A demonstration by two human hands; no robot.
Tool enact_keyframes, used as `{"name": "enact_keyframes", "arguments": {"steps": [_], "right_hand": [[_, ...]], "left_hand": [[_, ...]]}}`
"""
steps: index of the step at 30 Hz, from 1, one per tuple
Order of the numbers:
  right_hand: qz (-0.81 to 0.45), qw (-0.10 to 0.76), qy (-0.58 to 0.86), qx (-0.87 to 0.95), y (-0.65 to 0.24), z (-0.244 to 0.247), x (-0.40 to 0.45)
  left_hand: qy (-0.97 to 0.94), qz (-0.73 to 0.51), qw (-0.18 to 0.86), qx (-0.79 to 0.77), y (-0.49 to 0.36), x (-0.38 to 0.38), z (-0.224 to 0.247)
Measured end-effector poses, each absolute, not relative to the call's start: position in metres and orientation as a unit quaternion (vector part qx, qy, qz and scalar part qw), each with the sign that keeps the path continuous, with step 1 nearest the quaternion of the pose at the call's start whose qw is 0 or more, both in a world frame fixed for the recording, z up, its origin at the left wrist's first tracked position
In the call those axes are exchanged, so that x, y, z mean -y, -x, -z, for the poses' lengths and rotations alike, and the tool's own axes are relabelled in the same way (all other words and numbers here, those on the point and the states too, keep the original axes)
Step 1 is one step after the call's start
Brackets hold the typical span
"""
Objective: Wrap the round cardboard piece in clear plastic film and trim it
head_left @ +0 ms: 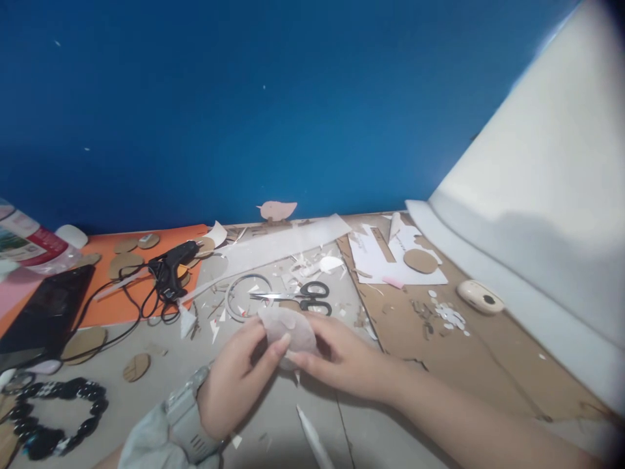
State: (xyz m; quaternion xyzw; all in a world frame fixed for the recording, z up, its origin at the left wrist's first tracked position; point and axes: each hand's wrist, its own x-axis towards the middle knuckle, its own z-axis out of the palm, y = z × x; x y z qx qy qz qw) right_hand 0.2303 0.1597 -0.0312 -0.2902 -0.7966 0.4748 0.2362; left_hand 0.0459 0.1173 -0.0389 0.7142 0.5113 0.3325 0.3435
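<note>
Both my hands hold a round whitish piece of paper (286,331) over the middle of the table. My left hand (247,368) grips its left edge with the thumb on top. From the right, my right hand (336,355) pinches the same paper, its thumb close to the left one. Some of the fingers are hidden beneath the paper. Just beyond it lie scissors (312,297) with black handles, their blades pointing left across a grey ring (244,279). Below my hands is a white pen (312,435), its tip toward the paper.
At left, a black glue gun (170,264) with its cord rests on orange paper (117,316), near a phone (49,306), a bottle (34,241) and a beaded bracelet (63,449). Paper scraps litter the centre. Rightward are cardboard (488,371), small white discs (449,316) and a cream oval case (480,296).
</note>
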Motion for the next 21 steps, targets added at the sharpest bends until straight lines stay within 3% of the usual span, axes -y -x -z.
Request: {"name": "enact_keyframes", "arguments": {"steps": [3,6,14,17,21], "right_hand": [[-0.36,0.307,0.272,0.838,-0.233,0.035,-0.157],[-0.277,0.388,0.252,0.842,-0.237,0.042,-0.155],[-0.199,0.434,0.287,0.831,-0.24,0.044,-0.155],[-0.2,0.413,0.27,0.846,-0.239,0.044,-0.153],[-0.217,0.421,0.304,0.826,-0.237,0.045,-0.156]], "left_hand": [[-0.713,-0.404,0.245,-0.518,-0.043,-0.115,0.044],[-0.69,-0.442,0.236,-0.522,-0.04,-0.113,0.048],[-0.623,-0.349,0.528,-0.46,-0.041,-0.11,0.033],[-0.605,-0.307,0.585,-0.444,-0.045,-0.112,0.03],[-0.577,-0.33,0.586,-0.464,-0.049,-0.117,0.03]]}}
